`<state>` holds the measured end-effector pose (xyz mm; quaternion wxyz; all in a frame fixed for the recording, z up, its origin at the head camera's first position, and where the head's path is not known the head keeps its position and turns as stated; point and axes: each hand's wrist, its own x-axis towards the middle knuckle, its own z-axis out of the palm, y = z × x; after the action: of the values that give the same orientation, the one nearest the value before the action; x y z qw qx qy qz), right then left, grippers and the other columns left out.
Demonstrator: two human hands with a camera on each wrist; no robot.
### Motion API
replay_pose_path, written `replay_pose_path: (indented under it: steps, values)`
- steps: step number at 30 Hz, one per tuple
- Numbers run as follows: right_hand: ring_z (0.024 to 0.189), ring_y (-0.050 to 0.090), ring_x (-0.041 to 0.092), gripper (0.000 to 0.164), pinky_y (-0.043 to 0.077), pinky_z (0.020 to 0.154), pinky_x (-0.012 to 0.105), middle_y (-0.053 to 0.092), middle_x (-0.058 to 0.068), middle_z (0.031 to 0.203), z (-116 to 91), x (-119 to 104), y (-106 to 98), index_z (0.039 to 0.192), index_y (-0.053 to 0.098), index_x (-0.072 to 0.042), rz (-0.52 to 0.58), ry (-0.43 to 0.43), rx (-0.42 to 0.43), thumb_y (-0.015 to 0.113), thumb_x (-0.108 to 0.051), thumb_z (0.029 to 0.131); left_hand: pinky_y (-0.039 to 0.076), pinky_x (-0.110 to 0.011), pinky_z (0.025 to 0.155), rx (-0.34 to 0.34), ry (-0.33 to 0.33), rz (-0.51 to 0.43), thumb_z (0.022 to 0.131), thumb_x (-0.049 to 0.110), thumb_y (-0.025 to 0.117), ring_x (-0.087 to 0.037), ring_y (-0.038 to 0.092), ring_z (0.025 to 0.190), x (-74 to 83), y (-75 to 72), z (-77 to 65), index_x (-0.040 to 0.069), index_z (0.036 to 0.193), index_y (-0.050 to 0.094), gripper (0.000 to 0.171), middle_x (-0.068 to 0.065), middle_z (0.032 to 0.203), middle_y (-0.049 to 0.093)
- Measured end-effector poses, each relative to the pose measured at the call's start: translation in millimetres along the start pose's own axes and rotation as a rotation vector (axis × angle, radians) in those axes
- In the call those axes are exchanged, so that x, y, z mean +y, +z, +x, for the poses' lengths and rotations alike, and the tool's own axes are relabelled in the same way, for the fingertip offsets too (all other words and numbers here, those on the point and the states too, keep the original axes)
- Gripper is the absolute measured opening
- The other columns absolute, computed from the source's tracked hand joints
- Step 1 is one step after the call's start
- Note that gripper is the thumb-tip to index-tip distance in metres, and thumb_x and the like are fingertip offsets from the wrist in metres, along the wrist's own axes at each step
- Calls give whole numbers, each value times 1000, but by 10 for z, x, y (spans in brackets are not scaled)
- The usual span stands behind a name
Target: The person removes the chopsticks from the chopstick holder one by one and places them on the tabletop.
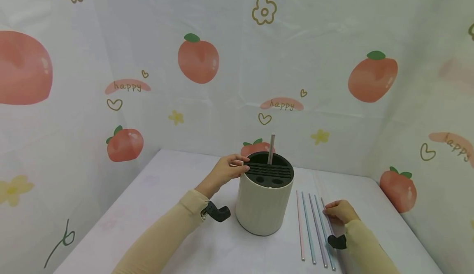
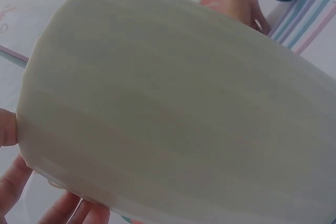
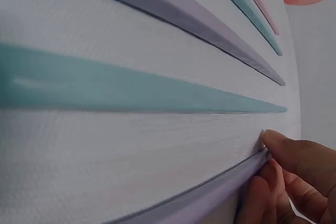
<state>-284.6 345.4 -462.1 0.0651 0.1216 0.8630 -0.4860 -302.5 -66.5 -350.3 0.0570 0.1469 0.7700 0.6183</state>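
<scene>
A tall cream utensil holder (image 1: 262, 204) with a black slotted top stands upright on the table. My left hand (image 1: 227, 169) grips its rim on the left side, fingers over the edge; in the left wrist view the holder's ribbed wall (image 2: 157, 103) fills most of the picture. One pinkish chopstick (image 1: 271, 148) stands in the rear opening. To the right of the holder, my right hand (image 1: 341, 211) pinches the far end of a purple chopstick (image 3: 210, 192) between thumb and fingers. That chopstick is the rightmost of the row; its near part is hidden by the wrist in the head view.
Beside it lie several more chopsticks, roughly parallel: blue (image 1: 325, 233), purple (image 1: 318, 231), another blue (image 1: 308, 228) and pink (image 1: 300, 224). The white table (image 1: 166, 191) is backed by a fruit-printed cloth (image 1: 229, 117), which also hangs along both sides.
</scene>
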Motion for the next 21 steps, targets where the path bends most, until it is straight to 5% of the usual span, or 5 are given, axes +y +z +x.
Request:
replay_pose_path:
  steps: [4, 8, 12, 17, 21]
  values:
    - [71, 61, 12, 27, 57, 65, 26, 65, 3, 81, -13, -66, -97, 103, 59, 16, 20, -13, -39, 66, -6, 88, 54, -42, 94, -3, 3, -3, 89, 20, 71, -27, 59, 107, -6, 4, 6, 12, 119, 65, 32, -17, 123, 54]
    - [82, 65, 9, 43, 59, 76, 29, 69, -1, 92, -38, -294, -232, 120, 51, 18, 156, -65, -75, 63, -13, 94, 54, -42, 94, -2, -1, -3, 89, 20, 71, -27, 60, 107, 0, 3, 7, 13, 119, 66, 32, -17, 123, 54]
    - [87, 64, 2, 37, 57, 82, 24, 65, -10, 98, -85, -661, -298, 124, 52, 6, 330, -252, -82, 60, -17, 97, 54, -43, 93, -1, -3, -7, 89, 20, 71, -26, 60, 107, 15, 2, 3, 12, 120, 66, 32, -16, 122, 54]
    - [92, 65, 5, 14, 56, 84, 22, 63, -5, 100, -209, -1240, -163, 105, 62, -14, 619, -506, -108, 57, -4, 96, 54, -43, 93, 2, -3, -11, 89, 20, 71, -26, 60, 107, 13, 7, 5, 12, 120, 66, 32, -17, 122, 54]
    - [94, 65, 8, 15, 56, 87, 26, 63, -1, 103, -347, -1667, 83, 103, 64, -12, 654, -639, -131, 60, 0, 94, 54, -43, 94, 1, -1, -16, 89, 19, 71, -26, 60, 107, -2, 15, 8, 12, 119, 66, 31, -17, 123, 54]
